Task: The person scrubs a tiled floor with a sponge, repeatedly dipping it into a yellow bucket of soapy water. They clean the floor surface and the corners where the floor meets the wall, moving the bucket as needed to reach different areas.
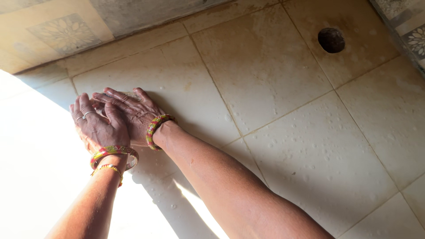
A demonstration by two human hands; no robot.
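Both my hands lie flat, palms down, on the pale tiled floor (pixel 265 66) at the left of the head view. My right hand (pixel 135 113) points left with its fingers spread, and a red and yellow bangle (pixel 155 128) sits on its wrist. My left hand (pixel 98 128) rests beside it and partly over its fingers, wearing silver rings and two bangles (pixel 113 152). A small pale patch (pixel 131 94) shows between the right hand's fingers; I cannot tell what it is. Neither hand grips anything.
A round dark drain hole (pixel 331 40) sits in the floor at the upper right. Water drops speckle the tiles. Patterned wall tiles (pixel 66 33) run along the top left and the far right edge (pixel 416 42). Bright sunlight (pixel 31 155) washes out the left floor.
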